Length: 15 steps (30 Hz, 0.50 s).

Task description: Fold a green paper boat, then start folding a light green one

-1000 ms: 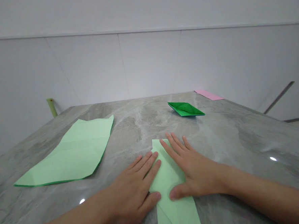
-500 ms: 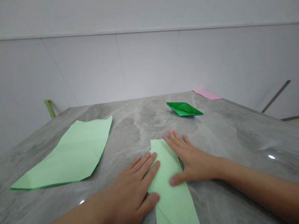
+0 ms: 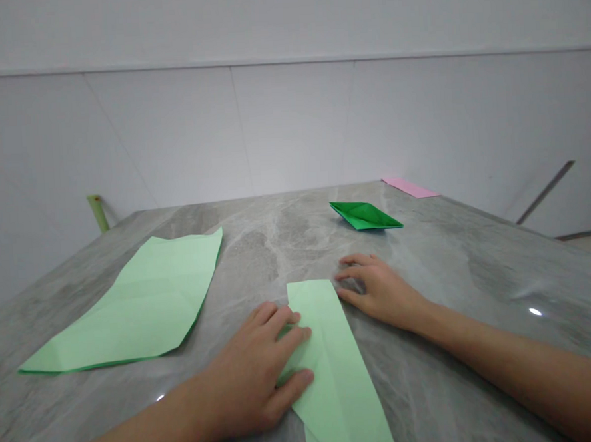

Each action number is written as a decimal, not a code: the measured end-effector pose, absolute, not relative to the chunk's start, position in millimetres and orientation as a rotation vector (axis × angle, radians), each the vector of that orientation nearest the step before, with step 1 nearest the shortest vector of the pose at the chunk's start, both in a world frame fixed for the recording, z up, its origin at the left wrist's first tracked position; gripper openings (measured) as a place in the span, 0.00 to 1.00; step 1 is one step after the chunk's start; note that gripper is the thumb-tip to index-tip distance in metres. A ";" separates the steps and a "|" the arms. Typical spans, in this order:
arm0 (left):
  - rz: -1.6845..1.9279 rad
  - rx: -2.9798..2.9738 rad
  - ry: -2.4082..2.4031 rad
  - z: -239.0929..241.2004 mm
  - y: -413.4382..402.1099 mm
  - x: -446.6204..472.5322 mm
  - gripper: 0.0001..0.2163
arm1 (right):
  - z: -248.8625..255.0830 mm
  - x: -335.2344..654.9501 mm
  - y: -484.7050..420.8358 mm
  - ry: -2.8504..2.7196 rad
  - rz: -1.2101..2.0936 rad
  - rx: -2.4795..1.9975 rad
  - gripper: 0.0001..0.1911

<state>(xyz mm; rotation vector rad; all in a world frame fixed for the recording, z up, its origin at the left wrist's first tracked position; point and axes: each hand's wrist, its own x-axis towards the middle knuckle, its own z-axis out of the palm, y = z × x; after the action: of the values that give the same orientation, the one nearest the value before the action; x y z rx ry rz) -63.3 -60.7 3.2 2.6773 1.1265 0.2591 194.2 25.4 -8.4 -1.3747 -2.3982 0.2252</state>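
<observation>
A folded light green paper strip point(image 3: 337, 365) lies on the grey marble table point(image 3: 453, 265) right in front of me. My left hand point(image 3: 257, 377) rests on its left edge, fingers bent and thumb pressing on the paper, with the edge lifted slightly under the fingers. My right hand point(image 3: 377, 289) sits on the bare table just right of the strip's far end, fingers loosely curled and holding nothing.
A large creased light green sheet point(image 3: 140, 304) lies to the left. A dark green folded paper boat point(image 3: 365, 215) sits farther back, a pink paper point(image 3: 411, 187) at the far right corner. White wall panels stand behind; a green stick point(image 3: 97, 213) leans at the far left.
My right hand slid off the strip onto the table and curled its fingers. My left hand's fingers bent and began gripping the strip's left edge, which shifted a little leftward.
</observation>
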 end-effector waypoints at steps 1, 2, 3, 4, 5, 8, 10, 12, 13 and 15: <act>0.280 2.677 1.126 2.1 -60.9 -63.3 0.19 | -6.9 192.0 23.2 -2.397 0.252 -1.324 0.10; 0.297 2.679 1.125 0.9 -61.1 -63.5 0.19 | -5.6 189.9 21.1 -2.395 0.273 -1.281 0.07; 0.303 2.684 1.122 -0.5 -61.5 -63.9 0.19 | -4.6 188.0 19.3 -2.397 0.294 -1.242 0.06; 0.299 2.693 1.121 -2.0 -61.8 -64.5 0.19 | -3.9 186.3 17.6 -2.403 0.311 -1.209 0.06; 0.283 2.704 1.118 -3.3 -62.1 -65.2 0.20 | -3.5 184.9 16.2 -2.410 0.326 -1.177 0.07; 0.208 2.733 1.112 -6.5 -62.2 -67.6 0.21 | -2.7 182.2 13.2 -2.432 0.361 -1.101 0.09; 0.165 2.737 1.112 -7.1 -61.8 -68.7 0.22 | -1.3 181.0 11.5 -2.431 0.373 -1.070 0.10; 0.138 2.738 1.106 -6.5 -61.3 -69.0 0.23 | 1.0 179.9 9.4 -2.428 0.388 -1.036 0.10; 0.127 2.736 1.104 -5.9 -61.1 -68.9 0.23 | 2.2 179.3 8.2 -2.427 0.396 -1.020 0.09; 0.117 2.736 1.101 -4.6 -60.8 -68.3 0.22 | 3.9 178.4 5.7 -2.429 0.413 -0.991 0.09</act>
<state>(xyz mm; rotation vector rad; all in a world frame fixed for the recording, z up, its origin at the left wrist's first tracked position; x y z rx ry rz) -68.3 -60.8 -4.6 2.7358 1.1012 0.1169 178.4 5.7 3.9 -0.9910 -2.4288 0.4132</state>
